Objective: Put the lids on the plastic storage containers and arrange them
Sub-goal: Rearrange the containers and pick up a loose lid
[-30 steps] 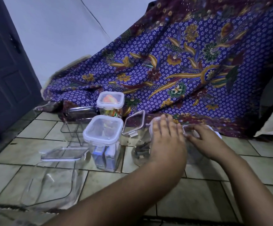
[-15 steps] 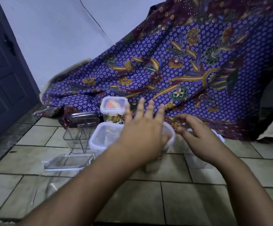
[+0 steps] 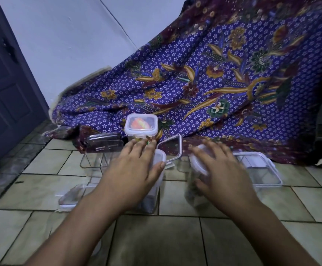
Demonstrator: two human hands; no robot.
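Squarely beneath the hands, two containers stand side by side on the floor [image 3: 175, 237] before the cloth [image 3: 194, 83]: the left hand [image 3: 131, 169] lies flat, fingers straight, on the square container [image 3: 153, 196], while the blurred right hand [image 3: 219, 173] covers the round jar [image 3: 192, 196], its grip unclear.

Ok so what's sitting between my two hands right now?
Head view: a loose clear lid with a grey rim stands tilted between the left hand, flat on the square container, and the right hand gripping the round container; nearer, bare floor tile.
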